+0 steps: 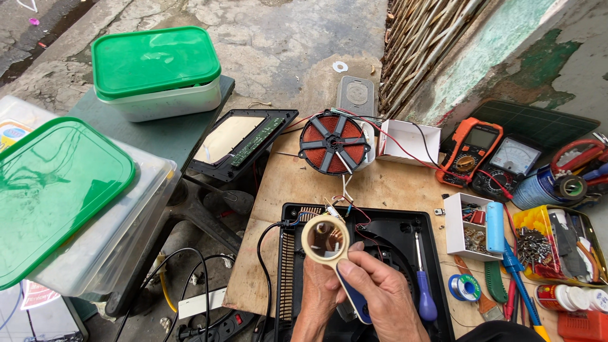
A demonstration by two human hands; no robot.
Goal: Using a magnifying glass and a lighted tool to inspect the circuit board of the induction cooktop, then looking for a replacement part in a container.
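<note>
Head view: both hands meet low in the centre, over the open black appliance casing (405,221) that lies on the plywood worktop (285,190). The right hand (380,294) has its grip closed around the cream-and-blue handle of a round magnifying glass (325,239), the lens raised at 12 o'clock from the knuckles over the wiring inside the casing. The left hand (316,294) sits just beside it at 9 o'clock, fingers curled against the handle, though whether it truly clasps anything I cannot tell. To inspect well, it seems wise to keep the lens level and steady above the wires and to brace the wrists on the casing edge. A blue-handled screwdriver (425,294) lies at 3 o'clock of the hands inside the casing. At 12 o'clock stands the copper induction coil (334,142); at 2 o'clock an orange multimeter (468,152) and an analogue meter (513,161). Parts boxes and tools crowd 3 o'clock. Green-lidded tubs (155,69) sit at 10 o'clock. The ground is cracked concrete, outdoors, beside a peeling wall
</note>
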